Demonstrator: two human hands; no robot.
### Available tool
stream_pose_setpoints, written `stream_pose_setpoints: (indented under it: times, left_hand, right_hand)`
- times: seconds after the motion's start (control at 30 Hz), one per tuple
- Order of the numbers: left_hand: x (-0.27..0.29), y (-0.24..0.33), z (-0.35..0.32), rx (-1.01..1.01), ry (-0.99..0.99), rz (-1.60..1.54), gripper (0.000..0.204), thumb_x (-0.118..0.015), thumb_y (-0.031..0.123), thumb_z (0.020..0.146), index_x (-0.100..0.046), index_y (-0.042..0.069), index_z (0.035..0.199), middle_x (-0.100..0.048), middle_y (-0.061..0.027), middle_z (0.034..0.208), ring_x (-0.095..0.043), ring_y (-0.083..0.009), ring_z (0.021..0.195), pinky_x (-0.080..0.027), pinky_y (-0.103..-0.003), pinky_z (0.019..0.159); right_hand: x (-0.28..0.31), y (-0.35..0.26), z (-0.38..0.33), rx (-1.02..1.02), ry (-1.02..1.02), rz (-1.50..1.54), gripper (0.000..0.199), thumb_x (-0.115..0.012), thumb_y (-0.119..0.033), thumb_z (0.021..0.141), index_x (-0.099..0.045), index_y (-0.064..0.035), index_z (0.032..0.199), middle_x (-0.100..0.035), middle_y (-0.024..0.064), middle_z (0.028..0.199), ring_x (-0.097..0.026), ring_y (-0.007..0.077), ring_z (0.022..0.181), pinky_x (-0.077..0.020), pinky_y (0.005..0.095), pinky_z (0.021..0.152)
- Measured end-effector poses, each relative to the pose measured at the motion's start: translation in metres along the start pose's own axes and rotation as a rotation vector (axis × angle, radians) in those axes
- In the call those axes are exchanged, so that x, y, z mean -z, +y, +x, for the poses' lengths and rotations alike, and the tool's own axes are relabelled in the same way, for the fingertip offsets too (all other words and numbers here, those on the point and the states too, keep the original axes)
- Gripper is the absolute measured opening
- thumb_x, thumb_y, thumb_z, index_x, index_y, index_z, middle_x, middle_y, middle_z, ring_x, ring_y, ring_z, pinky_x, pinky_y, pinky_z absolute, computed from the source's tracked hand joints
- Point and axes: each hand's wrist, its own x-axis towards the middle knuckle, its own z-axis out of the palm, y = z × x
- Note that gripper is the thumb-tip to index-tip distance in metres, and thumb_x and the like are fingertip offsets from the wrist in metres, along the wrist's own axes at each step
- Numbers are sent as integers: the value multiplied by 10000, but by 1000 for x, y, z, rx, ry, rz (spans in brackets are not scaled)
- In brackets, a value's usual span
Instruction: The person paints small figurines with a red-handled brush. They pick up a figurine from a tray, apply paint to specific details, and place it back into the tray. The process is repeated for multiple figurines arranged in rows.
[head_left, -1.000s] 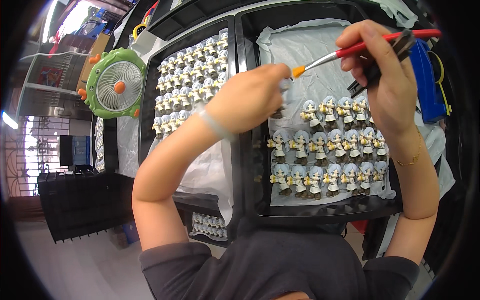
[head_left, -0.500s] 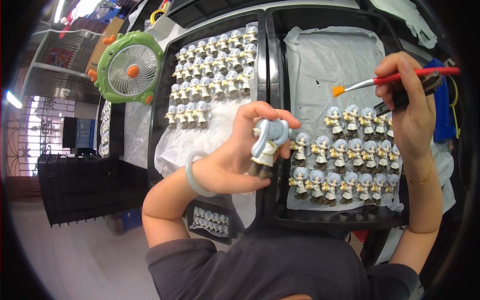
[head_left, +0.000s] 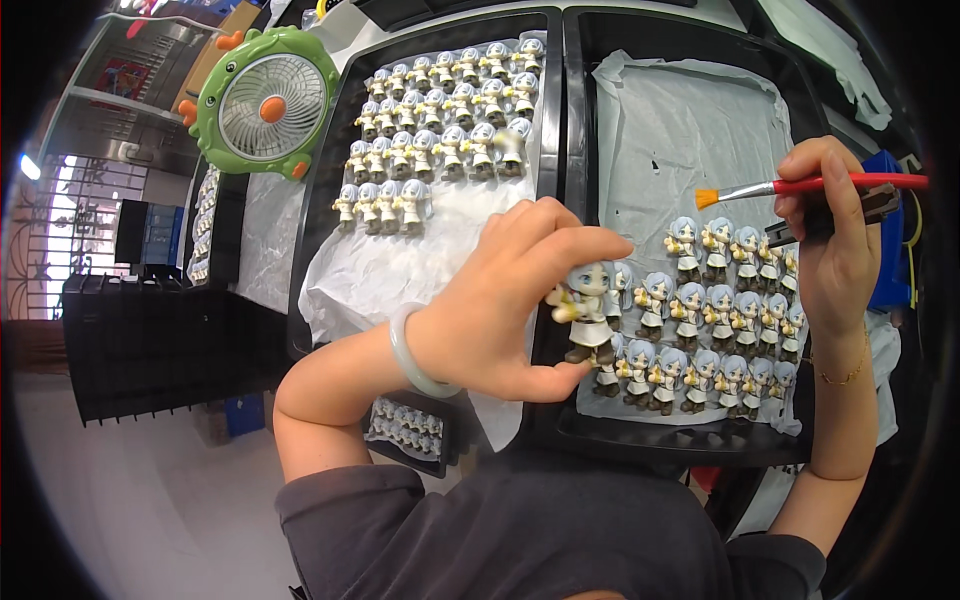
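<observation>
My left hand (head_left: 500,300) pinches a small figurine (head_left: 592,318) between thumb and fingers, over the left edge of the right tray. The figurine has pale blue hair, a white outfit and dark boots; its front is toward me and it stands nearly upright. My right hand (head_left: 835,225), over the right side of that tray, grips a paintbrush (head_left: 745,190) with a red handle and orange bristles. Also in its grasp is a black tool (head_left: 882,203), partly hidden by the fingers. Several matching figurines (head_left: 720,310) lie in rows in the right tray (head_left: 650,443), below the bristles.
White paper (head_left: 690,125) lines the right tray. The left black tray (head_left: 322,215) holds more rows of figurines (head_left: 430,110). A green fan (head_left: 268,108) stands at the far left. A smaller tray of figurines (head_left: 405,430) sits lower down, and a blue bin (head_left: 888,255) lies beyond my right wrist.
The figurine has turned in my left hand from back or side to front, and that hand has shifted right. My right hand, with brush and black tool, is slightly lower in view.
</observation>
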Motion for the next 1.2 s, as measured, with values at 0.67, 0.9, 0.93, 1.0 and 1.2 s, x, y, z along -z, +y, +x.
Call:
stream_pose_setpoints:
  times: [0.67,0.9,0.93,1.0,1.2]
  left_hand:
    - [12,-2,-1,19,72,240,603,-700,380,503,-546,40,978,-510,-50,809,-456,-188,759,-316,-294,714]
    - [74,-50,-10,369,183,322,570,-712,245,558,-482,90,1056,-567,-109,902,-531,-238,852,-384,-339,801]
    - [72,-65,-17,419,102,400,565,-709,242,559,-480,100,1056,-567,-110,907,-534,-244,860,-380,-349,807]
    - [62,-87,-35,492,-107,530,573,-694,188,544,-485,116,1073,-553,-100,972,-498,-252,963,-308,-393,884]
    - [49,-87,-51,451,-201,799,660,-710,155,555,-455,152,1163,-465,-101,1107,-415,-269,1067,-279,-399,914]
  right_hand:
    - [2,6,0,91,-64,10,324,-373,-210,901,-569,32,813,-567,84,806,-502,64,606,-321,171,502]
    - [5,7,0,99,-65,-6,323,-372,-207,901,-568,31,807,-567,80,797,-489,59,587,-306,177,486]
    - [5,6,0,105,-62,-12,323,-372,-207,901,-569,31,806,-568,80,799,-489,59,586,-306,176,486]
    - [5,4,0,110,-50,-16,324,-375,-211,900,-571,27,801,-569,77,792,-491,57,585,-306,174,485]
    - [-3,-6,-1,68,42,-28,329,-405,-240,884,-591,2,764,-567,37,679,-468,30,552,-287,162,466]
